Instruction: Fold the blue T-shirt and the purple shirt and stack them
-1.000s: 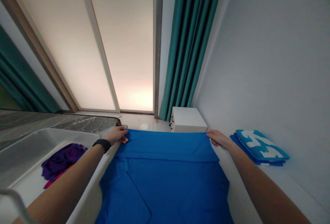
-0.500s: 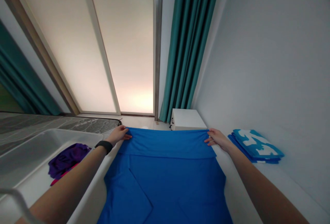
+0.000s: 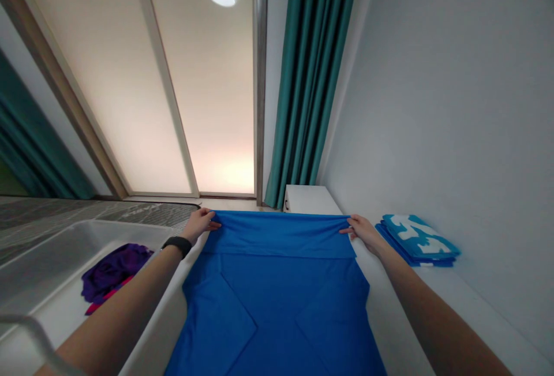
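— Blue cloth, where is it?
— Spread flat between both arms; left hand and right hand each pinch a far corner. Folded patterned towel lies just right.

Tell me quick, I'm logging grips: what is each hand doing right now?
Left hand: closed on the far left corner of the blue cloth.
Right hand: closed on the cloth's far right corner.
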The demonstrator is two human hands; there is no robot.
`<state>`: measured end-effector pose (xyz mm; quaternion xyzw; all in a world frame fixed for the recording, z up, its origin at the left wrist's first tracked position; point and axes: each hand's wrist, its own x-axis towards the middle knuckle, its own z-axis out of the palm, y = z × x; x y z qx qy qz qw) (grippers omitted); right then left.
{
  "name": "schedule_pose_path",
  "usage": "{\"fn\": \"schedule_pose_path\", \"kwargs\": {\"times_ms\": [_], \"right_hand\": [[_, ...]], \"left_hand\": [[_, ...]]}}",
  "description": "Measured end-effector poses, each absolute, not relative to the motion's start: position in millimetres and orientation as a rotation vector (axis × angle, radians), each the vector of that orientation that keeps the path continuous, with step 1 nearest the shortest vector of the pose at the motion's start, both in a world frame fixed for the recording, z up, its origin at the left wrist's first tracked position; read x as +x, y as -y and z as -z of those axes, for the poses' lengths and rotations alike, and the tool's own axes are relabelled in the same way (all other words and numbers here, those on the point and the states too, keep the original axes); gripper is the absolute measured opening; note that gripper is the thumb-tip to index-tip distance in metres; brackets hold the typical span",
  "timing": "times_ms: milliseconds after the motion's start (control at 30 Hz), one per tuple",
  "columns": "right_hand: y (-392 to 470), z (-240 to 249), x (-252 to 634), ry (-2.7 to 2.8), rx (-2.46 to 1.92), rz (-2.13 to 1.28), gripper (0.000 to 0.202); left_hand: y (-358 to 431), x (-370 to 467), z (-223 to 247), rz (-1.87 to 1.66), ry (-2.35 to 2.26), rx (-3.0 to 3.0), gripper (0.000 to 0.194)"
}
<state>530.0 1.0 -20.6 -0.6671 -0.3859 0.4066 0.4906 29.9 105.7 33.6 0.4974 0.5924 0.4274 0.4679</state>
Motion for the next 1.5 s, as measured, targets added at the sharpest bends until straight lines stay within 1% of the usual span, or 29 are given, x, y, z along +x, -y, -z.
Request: {"fn": "schedule_pose_path", "kwargs": {"times_ms": [267,567,800,967,1100,1200,1300,1500], "right_hand": [[33,6,529,0.944,-1.535,-0.976,0.012],[69,-13,522,0.955,-1.474,-0.983,0.01],[95,-22,515,0.971,-1.462,-0.943,0.014],[129,-6,510,1.049,-1.485,-0.908,0.017],[159,24,505,1.108,-1.546,-0.835,0.019],[172,39,499,1.102,-1.575,-0.816,0.022],[178,42,492,1.128,-1.603,-0.772,0.029],[182,36,483,1.323,-1.638,-0.684,0.023]], "left_hand": [[-75,19,-47,-1.119,-1.404,1.23,0.02],[-33,13,-72,-1.182,-1.36,1.244,0.019],[1,7,-78,-1.21,-1.347,1.25,0.018],[38,-8,-65,-1.147,-1.325,1.381,0.028],[61,-21,-39,-1.017,-1.368,1.51,0.034],[67,-27,-20,-0.992,-1.414,1.506,0.038],[68,-28,-10,-1.02,-1.444,1.527,0.043],[72,-24,-15,-0.966,-1.445,1.621,0.044]]}}
